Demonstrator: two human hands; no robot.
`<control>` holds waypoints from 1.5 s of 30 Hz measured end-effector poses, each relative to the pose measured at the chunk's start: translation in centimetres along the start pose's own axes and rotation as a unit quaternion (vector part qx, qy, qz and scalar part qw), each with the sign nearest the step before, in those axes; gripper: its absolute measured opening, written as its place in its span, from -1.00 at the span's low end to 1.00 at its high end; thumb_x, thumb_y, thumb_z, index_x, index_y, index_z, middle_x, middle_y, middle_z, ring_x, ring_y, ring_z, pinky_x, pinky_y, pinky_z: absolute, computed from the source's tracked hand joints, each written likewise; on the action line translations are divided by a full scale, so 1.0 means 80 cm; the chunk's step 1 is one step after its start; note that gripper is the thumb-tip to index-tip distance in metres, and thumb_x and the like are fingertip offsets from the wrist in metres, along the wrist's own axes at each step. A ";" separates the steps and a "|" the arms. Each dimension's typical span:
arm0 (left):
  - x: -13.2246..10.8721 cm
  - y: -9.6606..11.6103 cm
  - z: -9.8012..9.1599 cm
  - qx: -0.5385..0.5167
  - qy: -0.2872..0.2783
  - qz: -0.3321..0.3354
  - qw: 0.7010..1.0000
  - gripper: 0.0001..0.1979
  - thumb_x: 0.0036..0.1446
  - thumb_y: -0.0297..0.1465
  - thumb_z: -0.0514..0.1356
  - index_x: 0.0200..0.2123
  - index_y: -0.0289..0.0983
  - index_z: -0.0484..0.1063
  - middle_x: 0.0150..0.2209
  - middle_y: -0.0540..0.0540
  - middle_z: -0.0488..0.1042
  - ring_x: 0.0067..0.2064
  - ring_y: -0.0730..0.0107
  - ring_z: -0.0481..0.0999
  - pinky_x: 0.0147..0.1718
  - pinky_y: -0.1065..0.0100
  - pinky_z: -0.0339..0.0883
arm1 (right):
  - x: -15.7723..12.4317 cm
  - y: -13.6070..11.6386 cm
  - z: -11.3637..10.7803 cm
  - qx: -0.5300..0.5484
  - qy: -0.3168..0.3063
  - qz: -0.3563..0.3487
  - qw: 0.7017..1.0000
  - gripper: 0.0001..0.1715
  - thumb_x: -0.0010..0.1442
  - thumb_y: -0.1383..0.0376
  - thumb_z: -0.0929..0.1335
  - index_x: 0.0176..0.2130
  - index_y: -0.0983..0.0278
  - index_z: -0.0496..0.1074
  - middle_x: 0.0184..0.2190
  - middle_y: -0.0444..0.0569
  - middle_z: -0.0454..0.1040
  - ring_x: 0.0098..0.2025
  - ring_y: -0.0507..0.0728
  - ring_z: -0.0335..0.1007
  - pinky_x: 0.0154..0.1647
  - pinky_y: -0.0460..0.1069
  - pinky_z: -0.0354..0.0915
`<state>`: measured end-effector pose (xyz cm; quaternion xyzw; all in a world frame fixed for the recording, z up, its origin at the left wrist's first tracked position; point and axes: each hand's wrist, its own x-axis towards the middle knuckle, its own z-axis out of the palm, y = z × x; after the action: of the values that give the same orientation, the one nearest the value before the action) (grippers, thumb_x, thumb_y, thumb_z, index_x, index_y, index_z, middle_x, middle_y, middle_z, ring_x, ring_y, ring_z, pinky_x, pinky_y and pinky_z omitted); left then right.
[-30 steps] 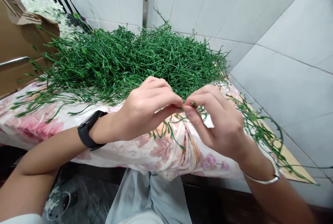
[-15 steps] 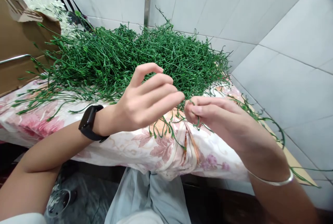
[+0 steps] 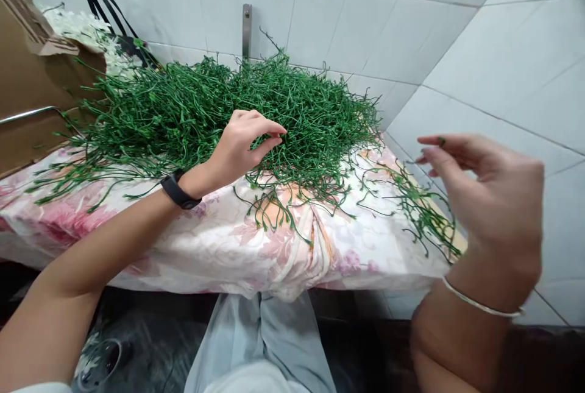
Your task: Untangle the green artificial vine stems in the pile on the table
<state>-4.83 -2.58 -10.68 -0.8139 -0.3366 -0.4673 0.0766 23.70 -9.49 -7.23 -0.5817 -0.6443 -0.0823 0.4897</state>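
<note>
A large heap of thin green plastic stems (image 3: 183,106) covers the back of a floral cloth (image 3: 196,253). My left hand (image 3: 240,143) is over the heap's front edge, thumb and forefinger pinched on a green stem among the others; a black band is on that wrist. My right hand (image 3: 484,180) is raised at the right, above a smaller bunch of stems (image 3: 423,210). Its thumb and forefinger are closed on a small green piece, mostly hidden by the fingers. The two hands are well apart.
A cardboard box (image 3: 46,88) stands at the left with white flowers (image 3: 85,27) behind it. White tiled walls (image 3: 333,21) rise behind and at the right. A metal strip (image 3: 247,30) stands against the wall. My legs are below the cloth edge.
My hands have separated. The right moved right and up, away from the table's middle, while the left went from loosely spread fingers to a pinch at the heap. The view has shifted slightly.
</note>
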 end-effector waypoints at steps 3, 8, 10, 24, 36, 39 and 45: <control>-0.001 -0.005 0.003 -0.048 -0.043 0.000 0.998 -0.87 0.11 -0.38 0.14 -0.30 -0.26 0.47 -0.31 -0.02 0.53 -0.25 0.44 0.41 -0.17 0.34 0.16 | -0.014 0.029 -0.015 -0.098 -0.069 0.065 0.991 -0.64 0.06 0.22 0.32 -0.11 0.25 0.45 -0.53 -0.06 0.49 -0.48 0.05 0.36 -0.41 -0.02 0.26; -0.006 -0.024 0.023 -0.019 -0.087 0.065 0.994 -0.88 0.10 -0.36 0.16 -0.32 -0.23 0.48 -0.31 -0.04 0.52 -0.14 0.37 0.38 -0.10 0.29 0.11 | -0.038 0.054 -0.016 -0.196 -0.109 0.091 0.970 -0.48 0.10 0.17 0.29 0.05 0.25 0.28 -0.50 -0.05 0.50 -0.41 0.15 0.42 -0.34 0.02 0.23; -0.008 -0.030 0.030 0.029 -0.117 0.112 0.986 -0.88 0.11 -0.37 0.15 -0.31 -0.23 0.47 -0.26 -0.06 0.51 -0.07 0.32 0.34 -0.05 0.25 0.06 | -0.046 0.052 -0.015 -0.241 -0.071 0.079 0.965 -0.54 0.12 0.15 0.28 0.00 0.25 0.33 -0.48 -0.03 0.50 -0.41 0.17 0.42 -0.35 0.03 0.23; 0.004 -0.049 0.006 0.060 -0.107 0.088 0.989 -0.67 0.18 -0.20 0.03 -0.35 -0.29 0.48 -0.28 -0.10 0.51 -0.11 0.30 0.30 -0.05 0.23 0.02 | -0.007 -0.053 0.060 -0.094 -0.322 -0.336 0.880 -0.78 0.15 0.28 0.28 -0.19 0.29 0.43 -0.28 0.01 0.44 -0.22 0.09 0.31 -0.19 -0.01 0.20; 0.002 -0.025 -0.015 0.037 -0.138 0.157 0.977 -0.28 0.00 0.00 0.12 0.11 -0.37 0.17 -0.16 -0.19 0.45 -0.12 0.26 0.36 0.01 0.20 0.10 | 0.045 -0.046 0.095 -0.137 -0.105 -0.392 0.904 -0.79 0.26 0.27 0.18 -0.31 0.23 0.35 -0.35 -0.10 0.46 -0.28 0.05 0.29 -0.06 0.04 0.03; 0.004 -0.028 -0.010 0.016 -0.144 0.115 0.983 -0.53 0.13 -0.20 0.09 0.04 -0.33 0.23 -0.15 -0.16 0.46 -0.13 0.31 0.39 -0.03 0.21 0.15 | 0.055 -0.044 0.088 -0.100 -0.014 -0.348 0.932 -0.82 0.24 0.25 0.20 -0.33 0.21 0.34 -0.40 -0.10 0.46 -0.31 0.07 0.32 -0.08 0.06 0.05; 0.006 -0.021 -0.004 -0.240 -0.081 -0.066 0.965 -0.60 0.13 -0.39 0.09 0.05 -0.34 0.19 -0.13 -0.18 0.44 -0.25 0.47 0.48 -0.17 0.33 0.34 | 0.041 -0.032 0.101 0.002 0.102 -0.241 0.965 -0.82 0.21 0.22 0.22 -0.36 0.23 0.32 -0.44 -0.08 0.43 -0.35 0.08 0.31 -0.15 0.06 0.13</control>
<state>-5.92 -1.20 -10.43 -0.8196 -0.2724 -0.4713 -0.1789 17.77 -2.63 -7.70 -0.3968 -0.7124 -0.2556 0.5194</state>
